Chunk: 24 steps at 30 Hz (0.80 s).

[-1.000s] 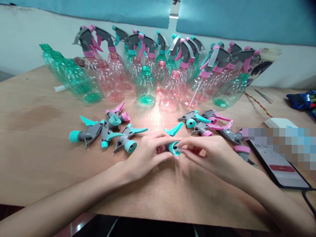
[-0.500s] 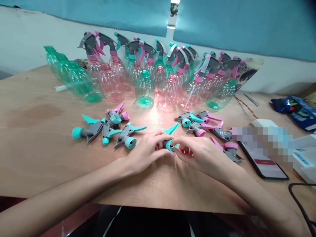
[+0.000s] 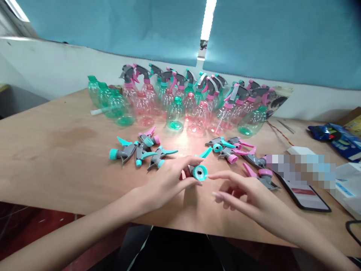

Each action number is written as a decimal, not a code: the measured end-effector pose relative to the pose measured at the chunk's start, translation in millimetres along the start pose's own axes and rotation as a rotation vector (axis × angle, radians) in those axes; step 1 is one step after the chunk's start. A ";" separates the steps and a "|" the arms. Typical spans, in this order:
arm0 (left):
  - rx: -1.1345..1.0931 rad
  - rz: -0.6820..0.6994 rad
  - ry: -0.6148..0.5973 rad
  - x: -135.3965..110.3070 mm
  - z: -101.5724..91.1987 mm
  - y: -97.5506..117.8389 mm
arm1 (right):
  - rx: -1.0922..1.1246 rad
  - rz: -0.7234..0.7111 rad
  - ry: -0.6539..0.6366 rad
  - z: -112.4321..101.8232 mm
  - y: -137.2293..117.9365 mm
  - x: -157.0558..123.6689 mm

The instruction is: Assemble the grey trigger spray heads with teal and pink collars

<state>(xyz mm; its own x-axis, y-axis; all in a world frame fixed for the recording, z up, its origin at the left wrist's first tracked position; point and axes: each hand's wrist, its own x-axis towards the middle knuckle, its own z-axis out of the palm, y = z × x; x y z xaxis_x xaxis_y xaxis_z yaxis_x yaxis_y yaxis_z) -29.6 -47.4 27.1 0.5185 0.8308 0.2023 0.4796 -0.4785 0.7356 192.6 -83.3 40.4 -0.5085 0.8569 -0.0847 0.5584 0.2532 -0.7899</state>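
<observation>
- R hand [image 3: 248, 197]: nearest me, low over the desk [image 3: 56, 158] front edge. Fingers [image 3: 222, 175] spread apart, holding nothing. Half a sec ago they pinched the teal collar; now they are off it, with the index tip just short of it.
- L hand [image 3: 166, 182]: fingers clamped on the trigger head [image 3: 199, 172], thumb under, index over the top. Grip same as before.
- Trigger head: grey body, teal collar and lever, held just above the desk between both hands. Collar mouth now faces me and its bore is visible; earlier it was covered by R fingers.
- Meaning: head is carried by L hand alone and R hand is free.
- Mid desk: loose teal heads [image 3: 138, 152] to the L, mixed pink/teal heads [image 3: 225, 146] to the R, phone [image 3: 306, 194] further R.
- Far: open-necked bottles [image 3: 175, 114], then capped spray bottles [image 3: 208, 86] at the wall under a blue curtain [image 3: 141, 26]. More of the curtain in view than before.
</observation>
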 end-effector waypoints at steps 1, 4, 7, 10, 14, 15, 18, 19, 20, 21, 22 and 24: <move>0.053 0.011 0.042 -4.5 -7.9 1.5 | -0.036 0.000 -0.021 3.0 0.9 -3.0; 0.278 0.097 0.181 -17.4 -36.1 1.5 | -0.106 -0.018 -0.040 14.8 8.4 -8.1; 0.494 0.206 0.303 -25.9 -66.1 -7.5 | -0.125 -0.006 -0.057 24.7 18.8 -8.2; 0.632 0.267 0.373 -29.0 -91.0 -25.1 | -0.123 -0.001 -0.073 28.8 26.0 -5.6; 0.713 0.193 0.277 -31.5 -108.0 -53.2 | -0.126 -0.010 -0.070 28.1 27.2 -3.1; 0.718 0.151 0.204 -32.6 -109.3 -59.0 | -0.128 -0.011 -0.064 27.7 26.8 -3.0; 0.731 0.033 0.031 -36.6 -108.5 -68.3 | -0.131 -0.016 -0.048 26.5 27.1 -4.2; 0.737 0.012 0.018 -37.8 -107.5 -68.3 | -0.134 -0.017 -0.035 26.0 28.2 -4.8; 0.740 0.000 0.024 -38.6 -106.6 -66.8 | -0.139 -0.020 -0.022 25.3 30.0 -5.7; 0.741 -0.006 0.039 -39.1 -105.9 -64.3 | -0.144 -0.025 -0.007 24.4 32.3 -6.7; 0.739 -0.005 0.058 -39.0 -105.2 -60.9 | -0.148 -0.031 0.008 23.2 35.1 -8.0; 0.731 0.005 0.093 -37.5 -103.8 -53.3 | -0.152 -0.041 0.025 19.9 41.2 -11.5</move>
<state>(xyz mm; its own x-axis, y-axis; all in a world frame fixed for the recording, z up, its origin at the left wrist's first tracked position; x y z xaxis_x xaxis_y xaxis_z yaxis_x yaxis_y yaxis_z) -148.1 -23.6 47.5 0.4750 0.8334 0.2827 0.8438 -0.5225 0.1227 208.3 -91.7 -3.3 -0.5172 0.8550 -0.0380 0.6317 0.3514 -0.6910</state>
